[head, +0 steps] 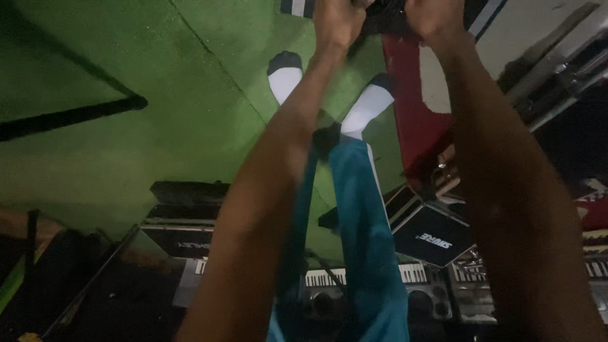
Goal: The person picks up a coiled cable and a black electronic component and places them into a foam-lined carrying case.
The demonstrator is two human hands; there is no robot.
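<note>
The grip looks already made. Both hands are on a dark thing (383, 16) that lies beyond the socks (285, 79), at the very top of the view. Whether it has left the green floor (158, 76) I cannot tell, since the frame cuts it off.

The left hand (337, 22), just past the left sock, is curled tight on the thing's near end, fingers wrapped and no gap showing. The right hand (434, 14), past the right sock, is closed the same way on the other end. What the thing is stays too dark to say.

Right of the socks lies a red mat (415, 120). Behind the socks, near the person, are keyboards (326, 277) and a black case (434, 235).
</note>
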